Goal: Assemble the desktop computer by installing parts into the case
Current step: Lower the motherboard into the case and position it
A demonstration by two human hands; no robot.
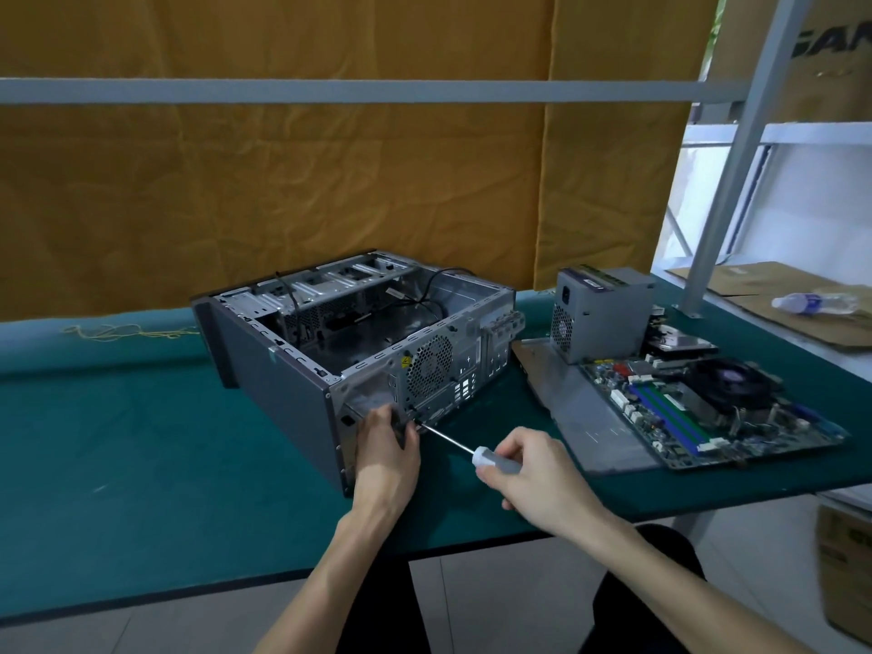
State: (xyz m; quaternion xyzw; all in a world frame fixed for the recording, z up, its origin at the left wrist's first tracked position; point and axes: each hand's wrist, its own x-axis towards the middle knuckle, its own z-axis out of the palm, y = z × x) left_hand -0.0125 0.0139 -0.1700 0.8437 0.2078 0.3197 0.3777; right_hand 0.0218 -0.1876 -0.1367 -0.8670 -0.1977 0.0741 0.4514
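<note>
Head view: the case [283,370] lies on its side, open top up, near the middle of the green worktop [118,441], its rear panel facing the front edge. The right hand [528,469] is curled round the screwdriver [476,453] handle, with the shaft angled up-left to a point low on the rear panel. The left hand [389,441] has its fingers curled at that same spot, seemingly pinching a small dark part or steadying the tip; what exactly it holds I cannot tell. The motherboard [698,413] and power supply [597,318] sit toward the right edge, not yet installed. The risks look like these: the shaft meets the panel at a slant, so the tip could cam out and jab the left fingers close beside it; a loose screw could drop into the case; and hard pushing could slide the case along the mat.
</note>
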